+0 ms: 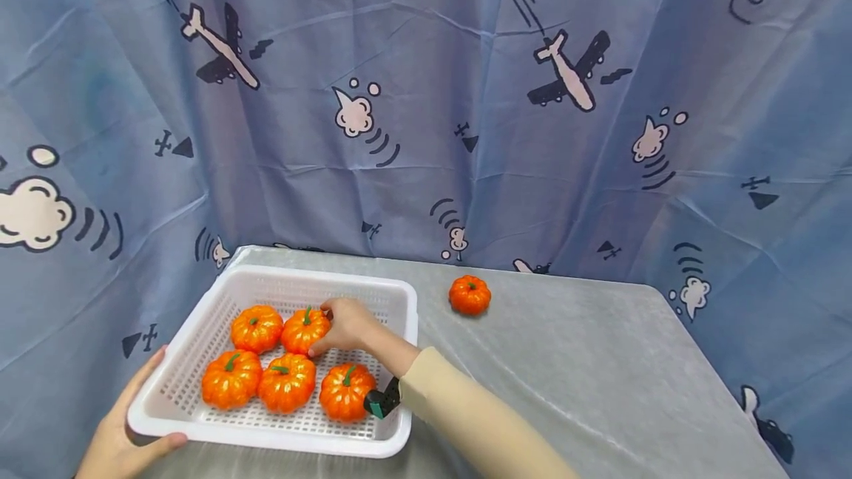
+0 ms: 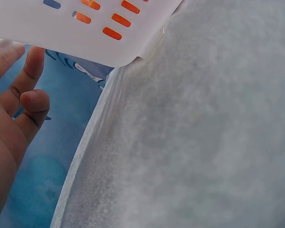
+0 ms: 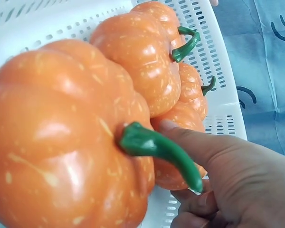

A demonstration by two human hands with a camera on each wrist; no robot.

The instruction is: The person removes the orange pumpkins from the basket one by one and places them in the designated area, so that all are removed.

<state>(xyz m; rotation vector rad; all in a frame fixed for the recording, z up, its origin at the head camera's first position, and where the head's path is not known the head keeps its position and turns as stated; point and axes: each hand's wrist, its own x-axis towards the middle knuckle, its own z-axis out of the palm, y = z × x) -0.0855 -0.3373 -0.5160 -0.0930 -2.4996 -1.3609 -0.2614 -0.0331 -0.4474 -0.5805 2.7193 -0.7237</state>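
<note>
Holding the near-left corner of the white basket [image 1: 200,316], the left hand [image 1: 123,431] has its thumb lying along the front rim and the fingers [image 2: 31,66] running up the outer wall, only loosely bent; left wrist view shows them against the slotted underside, basket corner overhanging the bench [image 1: 586,383] edge. Grip reads as a light brace, not a tight clamp. Basket sits on the left part of the bench, which is covered in grey cloth. Five orange pumpkins inside: front row of three, pumpkin front-left [image 1: 231,380], pumpkin front-middle [image 1: 287,383], pumpkin front-right [image 1: 345,392]; back row of two, pumpkin back-left [image 1: 257,328] and pumpkin back-right [image 1: 305,330]. Right hand [image 1: 349,325] reaches in over the right rim, beige sleeve, wrist camera strapped on. Its fingers [image 3: 199,147] curl round the right side of the back-right pumpkin, thumb near the top by the green stem; right wrist view shows a fingertip pressed on orange skin, the other fingers tucked below. Whether that pumpkin rests on the basket floor or is lifted, cannot tell. Further back, a sixth pumpkin [image 1: 470,294] sits alone on the bench, well apart from the basket to its right. Behind it all hangs a blue curtain [image 1: 426,94] with plane and cloud prints.
</note>
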